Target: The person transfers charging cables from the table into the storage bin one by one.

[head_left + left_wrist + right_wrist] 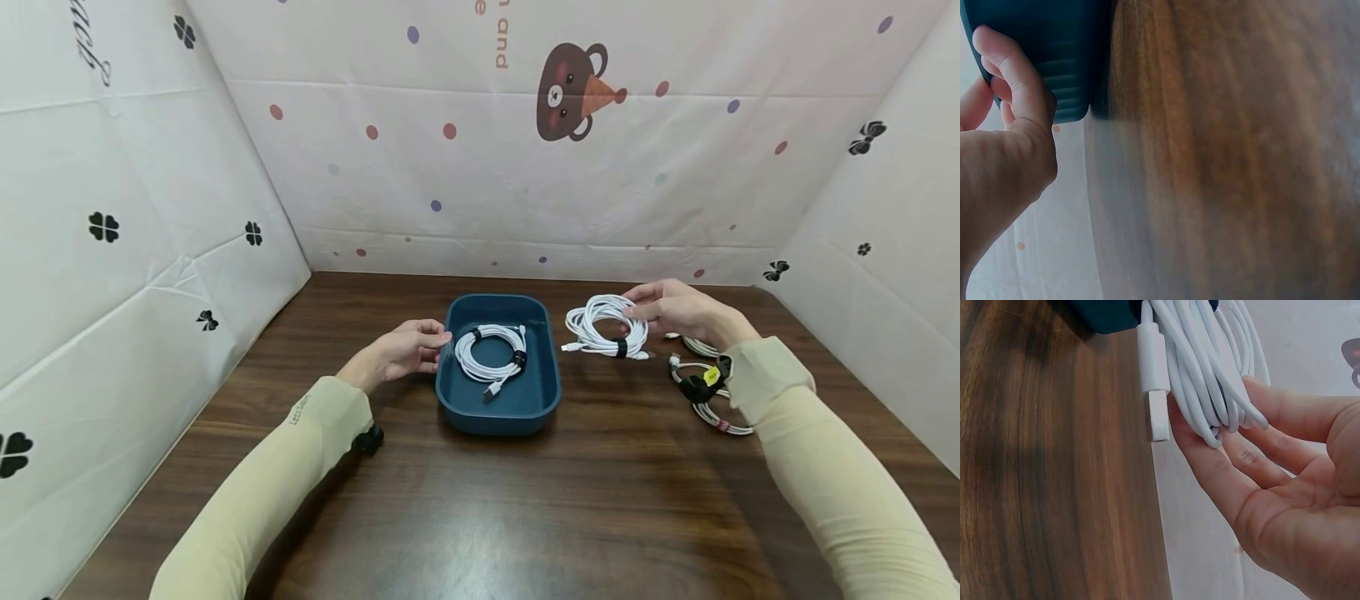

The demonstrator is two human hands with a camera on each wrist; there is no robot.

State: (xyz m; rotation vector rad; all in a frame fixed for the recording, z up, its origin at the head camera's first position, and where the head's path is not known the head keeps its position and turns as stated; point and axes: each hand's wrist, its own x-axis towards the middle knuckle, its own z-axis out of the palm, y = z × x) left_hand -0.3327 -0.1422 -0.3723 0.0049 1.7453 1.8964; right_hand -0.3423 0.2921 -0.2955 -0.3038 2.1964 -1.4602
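Observation:
Slightly left of centre in the head view stands a dark blue plastic tub (498,423). My left hand (406,352) pinches its left rim; the left wrist view shows a digit of that hand (1010,137) against the outer wall (1066,69). Inside the tub lies a coiled white cable (467,364) with black ties. To the right of the tub, my right hand (678,310) holds up another coiled white cable (592,321) with a black tie. In the right wrist view, the thumb and fingers grip its loops (1200,369), and a USB plug (1159,415) hangs down.
Further coiled cables lie on the brown wooden table (525,517) at the right, partly behind my right wrist. One cable (738,430) carries a pink tie. White printed sheets (420,183) enclose the table at the back and both sides.

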